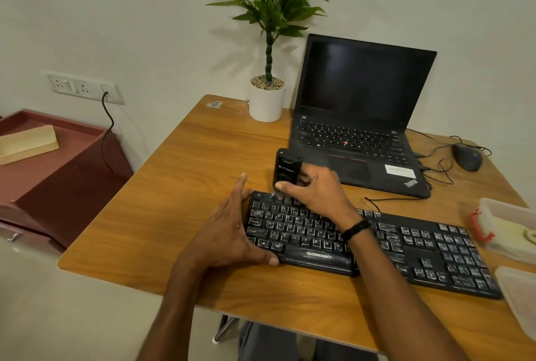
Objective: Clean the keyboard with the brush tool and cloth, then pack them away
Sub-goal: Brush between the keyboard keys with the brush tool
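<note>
Black brush tool [285, 170] upright over black keyboard [377, 247] top-left keys

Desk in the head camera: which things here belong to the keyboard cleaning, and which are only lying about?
Part of the job:
- keyboard, steadied by the left hand
- brush tool, held in the right hand
- plastic box, probably for packing

Just lying about:
- laptop
- mouse
- potted plant
- loose lid; its use is unclear

Dim, warm light (soft shadows), wide-angle bending at the edges.
</note>
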Available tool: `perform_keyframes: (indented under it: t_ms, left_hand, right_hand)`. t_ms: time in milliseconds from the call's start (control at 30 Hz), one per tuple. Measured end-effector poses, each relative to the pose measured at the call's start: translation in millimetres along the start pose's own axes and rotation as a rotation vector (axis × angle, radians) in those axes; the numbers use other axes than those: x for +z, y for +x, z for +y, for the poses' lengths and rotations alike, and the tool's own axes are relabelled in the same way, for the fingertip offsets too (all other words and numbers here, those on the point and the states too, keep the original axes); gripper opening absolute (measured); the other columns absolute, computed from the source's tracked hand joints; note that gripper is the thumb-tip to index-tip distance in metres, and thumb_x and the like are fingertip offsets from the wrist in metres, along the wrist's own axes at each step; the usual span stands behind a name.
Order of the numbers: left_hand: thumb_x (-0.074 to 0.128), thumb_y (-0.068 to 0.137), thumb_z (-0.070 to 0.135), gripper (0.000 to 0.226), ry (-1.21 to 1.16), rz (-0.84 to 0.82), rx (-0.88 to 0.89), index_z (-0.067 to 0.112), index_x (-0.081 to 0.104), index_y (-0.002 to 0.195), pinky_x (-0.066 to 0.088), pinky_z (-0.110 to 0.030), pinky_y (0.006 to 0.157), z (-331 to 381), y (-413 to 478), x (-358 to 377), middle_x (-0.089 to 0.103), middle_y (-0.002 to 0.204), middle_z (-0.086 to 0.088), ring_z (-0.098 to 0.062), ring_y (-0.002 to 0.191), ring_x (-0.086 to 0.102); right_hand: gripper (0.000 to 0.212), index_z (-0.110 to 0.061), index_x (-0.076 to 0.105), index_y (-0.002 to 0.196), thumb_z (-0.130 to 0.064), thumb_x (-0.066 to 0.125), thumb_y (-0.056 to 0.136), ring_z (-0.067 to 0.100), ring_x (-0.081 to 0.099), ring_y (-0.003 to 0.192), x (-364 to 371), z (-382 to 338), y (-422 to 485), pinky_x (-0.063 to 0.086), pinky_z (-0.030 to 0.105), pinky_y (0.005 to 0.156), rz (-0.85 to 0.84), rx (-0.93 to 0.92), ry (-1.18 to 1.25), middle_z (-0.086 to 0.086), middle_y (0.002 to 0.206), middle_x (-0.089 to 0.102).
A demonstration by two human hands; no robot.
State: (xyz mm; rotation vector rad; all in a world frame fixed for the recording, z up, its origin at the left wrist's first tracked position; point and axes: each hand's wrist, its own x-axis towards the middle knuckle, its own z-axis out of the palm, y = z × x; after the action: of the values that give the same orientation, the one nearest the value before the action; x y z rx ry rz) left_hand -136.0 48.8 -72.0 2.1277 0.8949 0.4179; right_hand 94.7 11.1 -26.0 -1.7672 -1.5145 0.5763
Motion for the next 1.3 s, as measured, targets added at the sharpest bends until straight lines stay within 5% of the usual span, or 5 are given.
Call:
perform_keyframes:
  t_ms: [200,333,633,733,1300]
  left_hand:
    - [0.089,0.041,0.078,0.165,-0.001,0.005,0.003,0.045,-0.026,0.154,0.021,-0.05,0.125,1,1,-2,0.021,0.167,0.012,-0.006,0.151,0.018]
    - [0.091,0.041,0.077,0.165,-0.012,0.004,0.006,0.047,-0.027,0.153,0.022,-0.048,0.126,0,1,-2,0.021,0.167,0.012,-0.006,0.152,0.02]
    - [0.09,0.043,0.076,0.164,-0.022,0.017,0.034,0.043,-0.023,0.156,0.022,-0.045,0.125,-1,1,-1,0.02,0.167,0.014,-0.004,0.15,0.019]
    - [0.095,0.045,0.069,0.157,-0.041,0.04,0.044,0.035,-0.005,0.161,0.031,-0.045,0.122,0,2,0,0.029,0.163,0.013,-0.006,0.148,0.029]
    - [0.091,0.041,0.076,0.166,-0.031,0.015,0.004,0.048,-0.027,0.153,0.022,-0.046,0.125,-1,2,0,0.023,0.167,0.013,-0.008,0.152,0.021]
  right_hand:
    - [0.056,-0.021,0.052,0.132,-0.034,0.077,0.084,0.007,0.062,0.11,-4,-3,4,0.055,0.023,0.09,0.088,0.043,0.102,-0.006,0.124,0.064]
    - [0.056,-0.027,0.049,0.133,-0.034,0.076,0.084,-0.012,0.056,0.094,2,-13,0,0.048,0.004,0.075,0.103,-0.039,0.039,-0.022,0.109,0.058]
    - [0.029,-0.03,0.069,0.104,-0.041,0.08,0.079,-0.008,0.062,0.076,18,-29,-1,0.045,0.006,0.059,-0.032,-0.061,-0.019,-0.019,0.087,0.068]
    - [0.026,-0.034,0.068,0.099,-0.038,0.082,0.077,-0.007,0.066,0.079,25,-32,-5,0.048,0.009,0.063,-0.219,-0.052,0.035,-0.016,0.088,0.071]
    - [0.028,-0.034,0.071,0.103,-0.043,0.079,0.078,-0.005,0.067,0.085,17,-24,-3,0.053,0.013,0.068,-0.039,-0.077,-0.042,-0.017,0.093,0.073]
